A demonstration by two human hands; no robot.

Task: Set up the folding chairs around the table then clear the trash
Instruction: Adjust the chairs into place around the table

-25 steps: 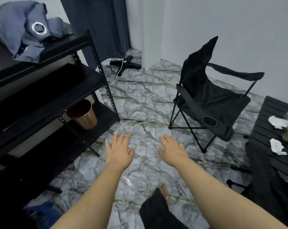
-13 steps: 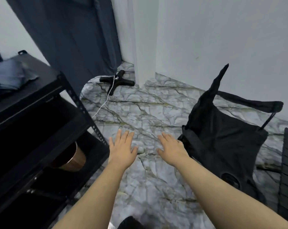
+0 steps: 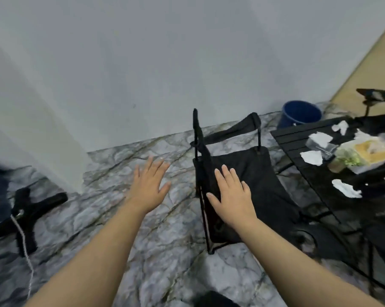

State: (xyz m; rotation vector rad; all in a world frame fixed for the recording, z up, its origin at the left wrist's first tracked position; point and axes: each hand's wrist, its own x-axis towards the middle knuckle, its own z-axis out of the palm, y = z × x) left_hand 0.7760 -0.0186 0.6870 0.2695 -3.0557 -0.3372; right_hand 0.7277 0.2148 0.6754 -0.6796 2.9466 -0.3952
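Both hands are open and hold nothing, with palms down and fingers spread. The left hand (image 3: pixel 149 186) is over the marble-pattern floor (image 3: pixel 125 240), and the right hand (image 3: pixel 232 196) is in front of the black fabric seat of the folding chair (image 3: pixel 253 173); I cannot tell if it touches the fabric. The chair stands unfolded on the floor, just beside the left edge of the black slatted table (image 3: pixel 297 149). On the table lie several crumpled white papers (image 3: pixel 346 189) and a food container (image 3: pixel 364 154) with something green and yellow in it. Behind the table, near the grey wall (image 3: pixel 165 63), stands a blue bucket (image 3: pixel 301 114). A second dark chair (image 3: pixel 377 96) shows partly at the far right edge. At the far left, a black cross-shaped stand (image 3: pixel 28 209) lies on the floor with a white cord (image 3: pixel 24 244) running from it.
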